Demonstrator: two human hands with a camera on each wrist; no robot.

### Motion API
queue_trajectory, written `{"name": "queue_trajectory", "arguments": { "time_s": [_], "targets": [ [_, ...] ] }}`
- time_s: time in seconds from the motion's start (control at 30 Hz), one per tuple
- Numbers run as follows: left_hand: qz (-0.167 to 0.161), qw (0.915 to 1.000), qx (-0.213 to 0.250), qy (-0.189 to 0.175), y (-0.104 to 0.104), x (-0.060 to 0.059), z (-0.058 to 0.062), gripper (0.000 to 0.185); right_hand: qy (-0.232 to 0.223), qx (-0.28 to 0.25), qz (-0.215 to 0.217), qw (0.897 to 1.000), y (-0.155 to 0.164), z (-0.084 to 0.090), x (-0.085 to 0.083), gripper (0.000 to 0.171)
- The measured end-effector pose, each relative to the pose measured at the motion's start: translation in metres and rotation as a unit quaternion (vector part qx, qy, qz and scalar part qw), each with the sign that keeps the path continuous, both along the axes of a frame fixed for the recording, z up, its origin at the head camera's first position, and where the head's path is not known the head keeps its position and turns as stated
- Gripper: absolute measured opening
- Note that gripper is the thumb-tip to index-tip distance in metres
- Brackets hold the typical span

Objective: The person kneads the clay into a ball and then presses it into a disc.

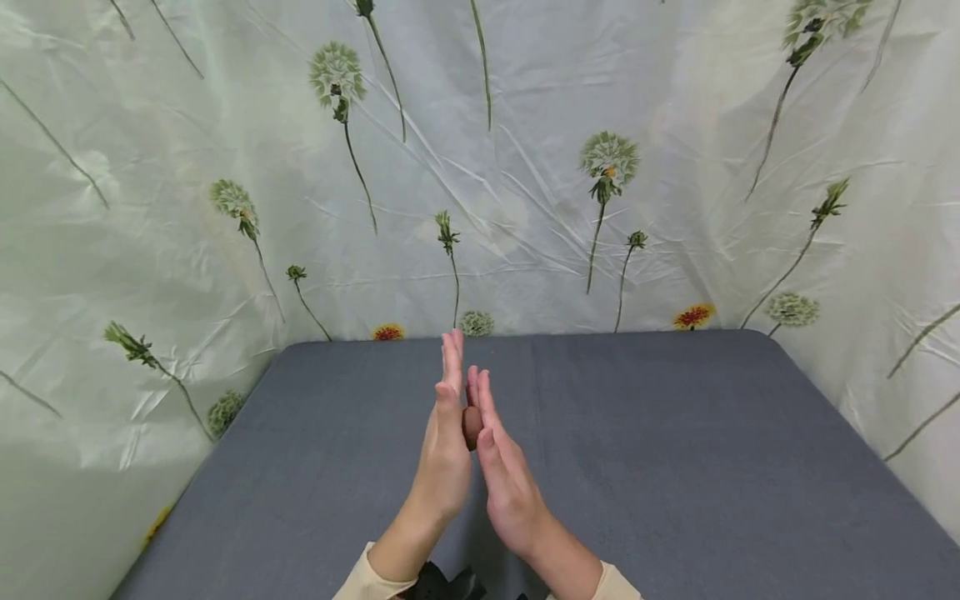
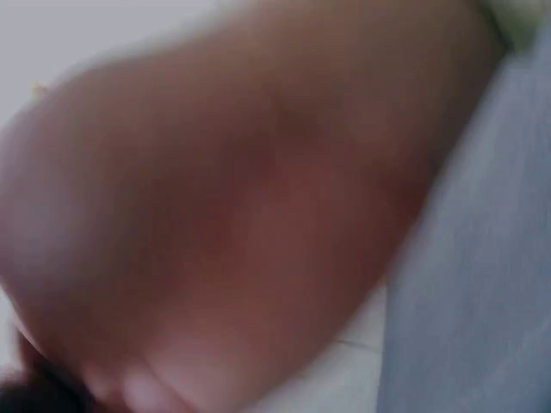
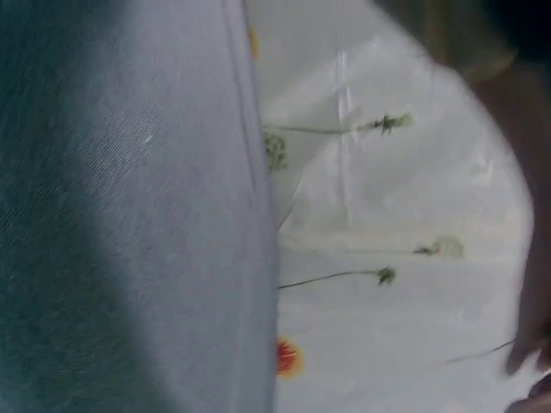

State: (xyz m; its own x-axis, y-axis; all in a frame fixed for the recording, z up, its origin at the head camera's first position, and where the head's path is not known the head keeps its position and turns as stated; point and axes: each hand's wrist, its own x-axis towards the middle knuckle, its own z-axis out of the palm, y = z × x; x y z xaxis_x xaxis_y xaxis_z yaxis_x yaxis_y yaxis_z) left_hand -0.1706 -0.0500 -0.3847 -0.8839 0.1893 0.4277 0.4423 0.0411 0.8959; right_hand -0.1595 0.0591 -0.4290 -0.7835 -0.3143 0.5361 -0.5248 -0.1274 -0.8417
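**Small brown lump pressed between two flat palms above grey table**

Seen from the head camera: left hand [image 1: 444, 454] and right hand [image 1: 504, 471] raised upright, palm facing palm, over the near middle of the grey cloth-covered table [image 1: 675, 467]. Fingers of both straight and held together, pointing up and away toward the table's far edge; fingertips of the left reaching slightly higher than those of the right. Squeezed between the two palms, a small rounded reddish-brown lump of soft-looking material [image 1: 472, 427], only a narrow sliver showing in the gap, just below the base of the fingers. Neither hand curled round it; flat palms alone pressing it from either side. Held clear above the table, not resting on the cloth. Wrists apart lower down, leading back into cream-coloured sleeves [image 1: 367, 579] at the table's near edge.

Behind and to both sides of the table, a pale, creased plastic sheet printed with green dandelion stems and small red-orange flowers [image 1: 600, 167], rising from the table's far edge and wrapping round its left and right sides.

From the left wrist camera: blurred skin filling nearly everything, a strip of table cloth at the right. From the right wrist camera: table cloth meeting the printed sheet, with only a dark edge of the hand at the far right; the lump not visible in either wrist view.
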Motion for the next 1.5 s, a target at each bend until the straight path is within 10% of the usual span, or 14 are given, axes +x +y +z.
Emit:
{"name": "queue_trajectory", "arguments": {
  "time_s": [0.37,0.67,0.87,1.2,1.33,1.5],
  "targets": [
    [-0.084,0.9929,0.025,-0.08,0.015,-0.004,-0.017,0.066,0.122,0.028,-0.128,0.984,0.015,0.019,-0.001,0.054],
    [-0.016,0.9969,-0.07,-0.034,0.022,0.019,-0.01,0.058,-0.022,0.012,-0.093,0.995,0.017,0.011,-0.007,0.055],
    [0.038,0.997,-0.057,0.035,0.005,0.012,0.003,0.059,-0.018,-0.008,-0.03,0.999,-0.002,0.003,0.002,0.055],
    [-0.052,0.9956,0.017,-0.076,0.005,-0.001,-0.009,0.066,0.089,0.026,-0.108,0.99,0.004,0.018,0.007,0.054],
    [-0.06,0.9961,-0.036,-0.053,0.024,0.015,-0.014,0.059,0.04,0.016,-0.134,0.99,0.022,0.022,-0.004,0.054],
    [-0.021,0.9976,-0.063,-0.019,0.026,0.023,-0.011,0.057,-0.041,-0.011,-0.067,0.997,0.025,0.017,-0.011,0.06]
  ]
}}
